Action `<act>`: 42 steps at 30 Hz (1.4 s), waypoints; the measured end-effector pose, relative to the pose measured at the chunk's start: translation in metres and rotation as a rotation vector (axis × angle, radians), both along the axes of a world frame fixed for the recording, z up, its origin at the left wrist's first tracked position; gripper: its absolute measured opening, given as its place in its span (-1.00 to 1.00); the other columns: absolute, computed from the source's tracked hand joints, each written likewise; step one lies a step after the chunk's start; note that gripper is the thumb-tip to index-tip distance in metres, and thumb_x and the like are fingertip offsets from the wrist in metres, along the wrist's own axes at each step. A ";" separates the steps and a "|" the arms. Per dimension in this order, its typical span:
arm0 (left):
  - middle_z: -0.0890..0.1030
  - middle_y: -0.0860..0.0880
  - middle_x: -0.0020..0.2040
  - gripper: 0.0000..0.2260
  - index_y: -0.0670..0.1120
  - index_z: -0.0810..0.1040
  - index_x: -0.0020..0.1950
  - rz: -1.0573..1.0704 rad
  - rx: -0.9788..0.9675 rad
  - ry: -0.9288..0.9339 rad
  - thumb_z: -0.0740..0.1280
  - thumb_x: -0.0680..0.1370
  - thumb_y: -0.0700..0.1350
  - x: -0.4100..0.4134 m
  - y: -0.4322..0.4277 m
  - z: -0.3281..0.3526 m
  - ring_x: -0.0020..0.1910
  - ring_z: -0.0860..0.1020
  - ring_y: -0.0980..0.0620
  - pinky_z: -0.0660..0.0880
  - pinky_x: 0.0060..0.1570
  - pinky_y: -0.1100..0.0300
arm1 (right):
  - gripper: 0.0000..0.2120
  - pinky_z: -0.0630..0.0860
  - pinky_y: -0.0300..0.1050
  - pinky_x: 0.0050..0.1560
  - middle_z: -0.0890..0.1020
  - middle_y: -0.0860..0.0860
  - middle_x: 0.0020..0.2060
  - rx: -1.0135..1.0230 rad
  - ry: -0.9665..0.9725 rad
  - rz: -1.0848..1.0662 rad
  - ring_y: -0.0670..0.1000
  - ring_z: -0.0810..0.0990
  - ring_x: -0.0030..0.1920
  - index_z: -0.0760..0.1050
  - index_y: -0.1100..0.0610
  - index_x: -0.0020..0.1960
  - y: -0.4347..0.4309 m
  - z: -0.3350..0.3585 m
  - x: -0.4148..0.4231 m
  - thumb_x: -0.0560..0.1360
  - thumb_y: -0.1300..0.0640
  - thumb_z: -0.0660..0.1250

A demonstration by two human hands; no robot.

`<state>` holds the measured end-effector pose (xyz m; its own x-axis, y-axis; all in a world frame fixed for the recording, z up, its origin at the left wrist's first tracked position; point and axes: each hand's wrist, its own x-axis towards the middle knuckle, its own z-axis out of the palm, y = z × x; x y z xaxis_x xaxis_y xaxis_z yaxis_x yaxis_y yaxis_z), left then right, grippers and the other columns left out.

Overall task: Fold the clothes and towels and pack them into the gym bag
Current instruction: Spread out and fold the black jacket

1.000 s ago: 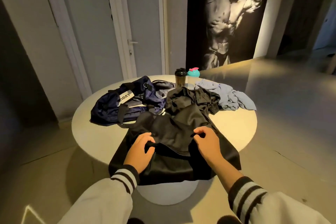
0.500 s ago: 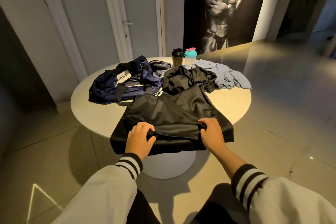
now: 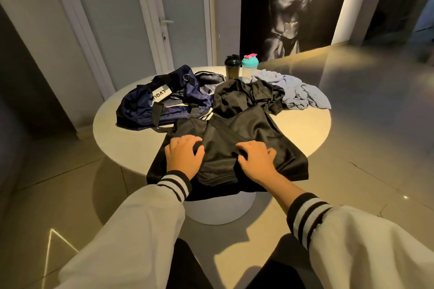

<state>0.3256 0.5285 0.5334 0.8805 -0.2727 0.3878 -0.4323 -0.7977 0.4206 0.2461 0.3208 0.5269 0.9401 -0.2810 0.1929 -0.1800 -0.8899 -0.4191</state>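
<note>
The black garment [image 3: 237, 134] lies spread on the near side of the round white table [image 3: 126, 145], and its near edge hangs over the table's rim toward the person. Both hands are on it. The left hand [image 3: 184, 157] rests knuckles up on the garment's left part, its fingers bent and its thumb spread out to the side; in the dim light I cannot tell whether it holds any cloth or only presses on it. The right hand [image 3: 257, 162] sits near the middle of the garment, its thumb and forefinger pinching a fold of the shiny fabric, which creases under them. Both sleeves are pale with black and white striped cuffs.

Behind the garment, toward the table's far left, the navy gym bag [image 3: 164, 103] lies slumped and open, a white label on its side and a dark strap across it. Just beside the bag, on its right, a second black piece of clothing [image 3: 246, 96] lies crumpled, touching the far edge of the spread one. A light blue towel [image 3: 303, 94] lies bunched at the far right of the table. At the far edge stand two shaker bottles side by side, a dark one [image 3: 233, 67] and one with a teal lid [image 3: 250, 65].
</note>
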 end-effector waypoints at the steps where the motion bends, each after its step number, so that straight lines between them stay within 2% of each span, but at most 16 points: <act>1: 0.49 0.02 0.38 -0.74 0.10 0.53 0.28 0.024 0.039 0.081 0.28 0.60 0.04 0.012 0.000 0.003 0.37 0.35 -0.12 0.26 0.37 -0.05 | -0.62 0.18 0.14 0.30 0.47 -0.03 0.36 0.003 0.052 0.023 0.07 0.36 0.39 0.43 -0.10 0.41 0.002 0.002 0.009 0.60 -0.01 0.22; 4: 0.16 -0.12 0.60 -0.56 0.13 0.37 0.48 0.032 0.105 0.404 0.29 0.60 0.05 0.045 -0.002 0.012 0.54 0.15 -0.23 0.20 0.49 -0.11 | -0.55 0.18 0.19 0.36 0.41 0.00 0.42 0.033 0.145 0.088 0.08 0.32 0.44 0.36 -0.08 0.47 0.009 0.007 0.036 0.59 -0.04 0.24; 6: 0.10 -0.17 0.61 -0.49 0.16 0.28 0.54 0.020 0.142 0.519 0.30 0.59 0.07 0.067 -0.005 0.014 0.54 0.14 -0.28 0.21 0.49 -0.11 | -0.51 0.19 0.22 0.39 0.38 0.00 0.45 0.042 0.210 0.141 0.09 0.27 0.47 0.30 -0.08 0.51 0.012 0.007 0.055 0.60 -0.09 0.24; 9: 0.20 -0.17 0.59 -0.42 0.11 0.25 0.57 -0.037 0.282 0.569 0.31 0.58 0.16 0.096 -0.010 0.010 0.55 0.20 -0.20 0.20 0.50 0.00 | -0.43 0.11 0.21 0.47 0.24 0.01 0.55 -0.026 0.324 0.161 0.09 0.13 0.55 0.21 -0.08 0.57 0.013 0.001 0.078 0.61 -0.21 0.18; 13: -0.01 -0.15 0.64 -0.34 0.05 0.12 0.62 -0.010 0.374 0.610 0.22 0.60 0.26 0.126 -0.010 0.000 0.61 0.01 -0.17 0.08 0.55 -0.07 | -0.44 -0.02 0.22 0.52 0.10 0.02 0.60 -0.076 0.354 0.166 0.10 -0.04 0.60 0.16 -0.10 0.59 0.006 -0.009 0.108 0.64 -0.24 0.08; 18: 0.01 -0.12 0.64 -0.33 0.03 0.08 0.63 0.041 0.323 0.509 0.09 0.61 0.32 0.156 -0.008 -0.017 0.62 -0.05 -0.11 -0.01 0.57 -0.03 | -0.44 -0.06 0.22 0.53 0.05 0.01 0.62 -0.065 0.356 0.180 0.10 -0.09 0.61 0.12 -0.11 0.60 0.000 -0.010 0.153 0.65 -0.24 0.04; 23: 0.22 -0.10 0.59 -0.47 0.03 0.36 0.53 0.047 0.106 0.324 0.20 0.62 0.23 0.164 -0.001 -0.031 0.58 0.13 -0.09 0.12 0.54 -0.02 | -0.48 0.01 0.21 0.53 0.21 0.02 0.57 -0.044 0.183 0.154 0.07 0.06 0.60 0.27 -0.06 0.55 0.003 -0.024 0.160 0.65 -0.20 0.09; 25: 0.41 -0.08 0.48 -0.66 0.02 0.56 0.34 0.005 -0.006 0.154 0.28 0.61 0.11 0.158 0.001 -0.031 0.48 0.30 -0.10 0.24 0.44 -0.04 | -0.53 0.22 0.16 0.47 0.42 0.01 0.45 -0.038 0.045 0.169 0.09 0.29 0.51 0.44 0.00 0.45 0.001 -0.028 0.156 0.62 -0.18 0.14; 27: 0.57 0.01 0.25 -0.80 0.04 0.65 0.11 -0.042 -0.010 -0.061 0.29 0.59 0.04 0.146 0.003 -0.028 0.27 0.45 -0.10 0.32 0.25 -0.03 | -0.61 0.42 0.05 0.27 0.58 0.00 0.22 -0.034 -0.110 0.188 0.08 0.50 0.28 0.56 0.03 0.29 -0.001 -0.027 0.150 0.59 -0.12 0.20; 30: 0.59 0.12 0.03 -0.81 0.13 0.63 -0.03 -0.085 0.085 -0.116 0.22 0.58 0.09 0.121 0.005 -0.016 0.07 0.48 -0.05 0.26 0.08 0.01 | -0.74 0.44 0.01 0.11 0.57 0.01 0.07 -0.040 -0.223 0.168 0.07 0.49 0.12 0.59 0.05 0.20 -0.001 -0.020 0.132 0.58 -0.01 0.28; 32: 0.58 0.15 0.11 -0.77 0.18 0.60 0.08 -0.122 0.170 0.022 0.21 0.60 0.19 0.101 0.006 -0.011 0.15 0.46 -0.03 0.21 0.14 0.00 | -0.77 0.41 -0.02 0.07 0.55 0.02 0.02 -0.056 -0.190 0.163 0.08 0.48 0.10 0.58 0.06 0.17 -0.002 -0.021 0.118 0.58 0.01 0.30; 34: 0.48 0.14 0.34 -0.60 0.23 0.49 0.32 -0.167 0.349 0.171 0.14 0.58 0.34 0.079 0.008 -0.007 0.35 0.38 -0.01 0.14 0.32 -0.08 | -0.75 0.39 -0.06 0.05 0.54 0.03 0.01 -0.032 -0.092 0.176 0.10 0.48 0.11 0.57 0.07 0.20 -0.003 -0.024 0.105 0.58 0.00 0.31; 36: 0.31 0.12 0.52 -0.46 0.25 0.32 0.48 -0.204 0.458 0.239 0.10 0.55 0.41 0.058 0.009 -0.007 0.51 0.23 0.00 -0.09 0.47 -0.22 | -0.73 0.41 -0.06 0.07 0.56 0.03 0.04 0.002 -0.055 0.179 0.09 0.50 0.13 0.57 0.05 0.23 -0.002 -0.025 0.093 0.58 -0.02 0.32; 38: 0.19 0.11 0.59 -0.45 0.27 0.26 0.51 -0.216 0.453 0.238 0.14 0.55 0.40 0.041 0.010 -0.012 0.58 0.07 0.03 -0.29 0.47 -0.27 | -0.72 0.42 -0.05 0.10 0.60 -0.01 0.11 0.018 -0.090 0.189 0.05 0.54 0.17 0.56 0.01 0.24 0.002 -0.023 0.079 0.57 -0.04 0.33; 40: 0.17 0.11 0.59 -0.49 0.27 0.32 0.47 -0.170 0.392 0.202 0.19 0.54 0.37 0.028 0.014 -0.016 0.59 0.00 0.02 -0.25 0.49 -0.24 | -0.71 0.41 -0.06 0.13 0.60 -0.04 0.15 0.008 -0.121 0.232 0.01 0.53 0.20 0.57 -0.01 0.24 0.009 -0.021 0.064 0.56 -0.05 0.35; 42: 0.19 0.10 0.58 -0.52 0.27 0.38 0.43 -0.073 0.322 0.178 0.22 0.53 0.36 0.017 0.020 -0.022 0.54 0.06 -0.02 -0.03 0.48 -0.17 | -0.71 0.41 -0.02 0.18 0.59 -0.05 0.16 -0.023 -0.102 0.270 0.01 0.51 0.22 0.58 -0.03 0.24 0.019 -0.025 0.050 0.56 -0.07 0.35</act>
<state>0.3426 0.5486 0.5113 0.9003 -0.4198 0.1152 -0.4353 -0.8712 0.2270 0.2962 0.3394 0.5023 0.9558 -0.0178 0.2935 0.1064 -0.9096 -0.4017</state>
